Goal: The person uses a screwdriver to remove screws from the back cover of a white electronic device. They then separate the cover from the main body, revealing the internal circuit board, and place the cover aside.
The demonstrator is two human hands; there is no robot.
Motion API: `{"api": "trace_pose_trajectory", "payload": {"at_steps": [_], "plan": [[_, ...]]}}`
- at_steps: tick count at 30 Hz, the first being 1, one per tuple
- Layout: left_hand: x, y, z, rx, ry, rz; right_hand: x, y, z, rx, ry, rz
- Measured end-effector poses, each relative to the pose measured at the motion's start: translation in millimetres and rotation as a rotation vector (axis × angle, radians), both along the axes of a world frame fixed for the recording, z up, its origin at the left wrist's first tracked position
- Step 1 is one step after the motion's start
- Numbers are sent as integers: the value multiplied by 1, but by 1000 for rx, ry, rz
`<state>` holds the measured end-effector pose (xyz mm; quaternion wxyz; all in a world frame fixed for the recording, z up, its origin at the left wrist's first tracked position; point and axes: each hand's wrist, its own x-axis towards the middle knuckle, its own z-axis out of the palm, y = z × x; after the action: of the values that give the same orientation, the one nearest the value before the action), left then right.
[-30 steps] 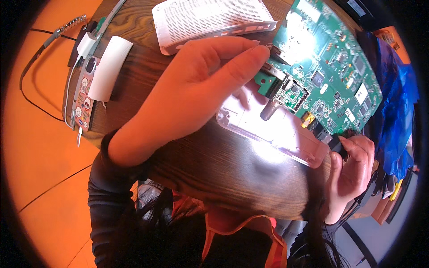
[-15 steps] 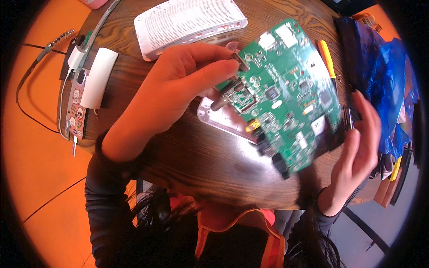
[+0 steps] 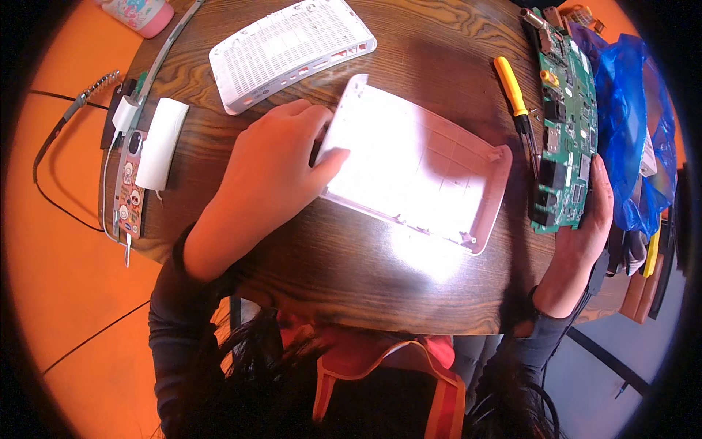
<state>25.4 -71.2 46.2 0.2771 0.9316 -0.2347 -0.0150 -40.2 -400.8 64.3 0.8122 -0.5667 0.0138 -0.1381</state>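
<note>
My left hand (image 3: 270,161) grips the left end of a shallow white plastic casing half (image 3: 417,157), thumb on its rim and fingertips hidden behind it. The casing half lies hollow side up on the table, its inside glaring under bright light. At the right, my right hand (image 3: 581,245) holds a green circuit board (image 3: 575,139) by its near end. The board is tilted on edge, with its black and yellow connectors facing left; most of the fingers are hidden behind it.
A vented white casing half (image 3: 292,55) stands beyond my left hand. A yellow-handled screwdriver (image 3: 510,88) lies left of the board, with small screws beside it. A blue plastic bag (image 3: 632,132) borders the right. Leftward are a phone (image 3: 131,186), a white roll (image 3: 162,143) and a pink bottle (image 3: 142,13).
The circuit board has passed from my left hand to my right and moved to the table's right side. My left hand has come down onto the lower casing half, now uncovered.
</note>
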Motion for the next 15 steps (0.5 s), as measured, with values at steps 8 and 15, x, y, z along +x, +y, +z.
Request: {"api": "trace_pose_trajectory", "payload": {"at_steps": [8,15], "plan": [[11,-11,-5,-422,-87,-72,4,42,-7,57,164,40],[8,-29,-11,-1095,202,-5,-6,73,-11,5,185,278]]}}
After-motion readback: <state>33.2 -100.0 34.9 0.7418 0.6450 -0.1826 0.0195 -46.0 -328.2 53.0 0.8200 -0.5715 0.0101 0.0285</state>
